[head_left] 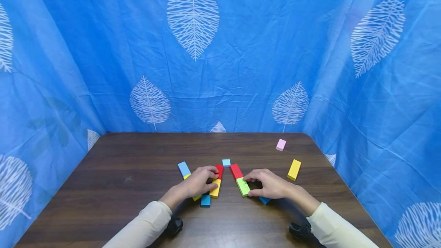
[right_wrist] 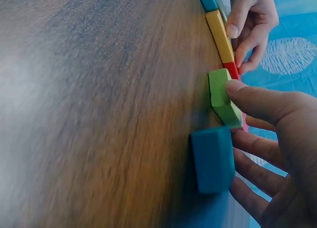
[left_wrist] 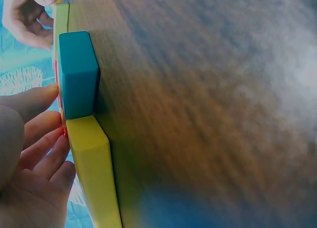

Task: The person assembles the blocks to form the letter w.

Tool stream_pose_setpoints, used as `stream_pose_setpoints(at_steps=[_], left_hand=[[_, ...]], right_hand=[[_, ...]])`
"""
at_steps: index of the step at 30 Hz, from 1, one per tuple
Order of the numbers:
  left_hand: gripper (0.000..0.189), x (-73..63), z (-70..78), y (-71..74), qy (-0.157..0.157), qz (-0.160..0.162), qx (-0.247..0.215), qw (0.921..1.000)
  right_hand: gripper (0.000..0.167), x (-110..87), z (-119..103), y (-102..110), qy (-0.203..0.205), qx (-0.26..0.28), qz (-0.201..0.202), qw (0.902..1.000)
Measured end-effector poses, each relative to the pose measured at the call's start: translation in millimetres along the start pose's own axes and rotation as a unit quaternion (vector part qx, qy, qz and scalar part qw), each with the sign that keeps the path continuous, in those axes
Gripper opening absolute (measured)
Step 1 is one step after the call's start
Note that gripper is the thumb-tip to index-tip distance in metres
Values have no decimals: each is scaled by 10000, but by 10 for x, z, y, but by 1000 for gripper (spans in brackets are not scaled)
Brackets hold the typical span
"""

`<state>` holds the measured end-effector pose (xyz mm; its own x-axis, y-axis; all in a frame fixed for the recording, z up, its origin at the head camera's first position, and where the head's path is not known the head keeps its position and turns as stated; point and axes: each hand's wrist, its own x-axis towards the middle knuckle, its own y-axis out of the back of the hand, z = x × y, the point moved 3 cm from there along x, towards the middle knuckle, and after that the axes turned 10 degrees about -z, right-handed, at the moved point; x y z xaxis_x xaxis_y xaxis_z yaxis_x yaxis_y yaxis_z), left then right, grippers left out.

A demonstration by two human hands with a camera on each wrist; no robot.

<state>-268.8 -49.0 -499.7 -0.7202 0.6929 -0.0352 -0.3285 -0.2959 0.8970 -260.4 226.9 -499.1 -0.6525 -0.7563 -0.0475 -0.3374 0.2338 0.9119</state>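
My left hand [head_left: 198,181] lies against the outer side of a short row, a red block [head_left: 219,170] end to end with an orange-yellow block [head_left: 215,189]. Its thumb touches the orange-yellow block and its fingertips the red one. Facing it, my right hand [head_left: 268,183] touches a light green block [head_left: 243,187] with thumb and index finger, both along its outer side. Another red block [head_left: 236,171] sits at the green block's far end. The two rows slant toward each other at the back. Partly hidden under the right hand is a blue block [right_wrist: 213,161].
A small light blue block [head_left: 226,163] lies between the rows' far ends. Left of them are a blue block [head_left: 184,168], a yellow block [left_wrist: 94,168] and a teal block [head_left: 205,201]. A pink block [head_left: 281,144] and a yellow block [head_left: 294,169] lie right on the wooden table [head_left: 138,152].
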Motion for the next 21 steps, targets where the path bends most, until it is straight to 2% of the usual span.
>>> stream_pose_setpoints(at_steps=[3,8,14,21], left_hand=[[32,5,1,-11,-72,19,10,10000],[32,12,-24,-18,5,63,-14,10000],[31,19,-26,-16,-35,65,23,10000],[33,12,-17,-17,-6,38,-8,10000]], right_hand=[[45,-112,30,26,31,87,123,9999],[47,-341,100,53,55,150,220,9996],[48,-503,173,43,159,416,57,9990],[42,-571,198,-8,184,758,-186,9968]])
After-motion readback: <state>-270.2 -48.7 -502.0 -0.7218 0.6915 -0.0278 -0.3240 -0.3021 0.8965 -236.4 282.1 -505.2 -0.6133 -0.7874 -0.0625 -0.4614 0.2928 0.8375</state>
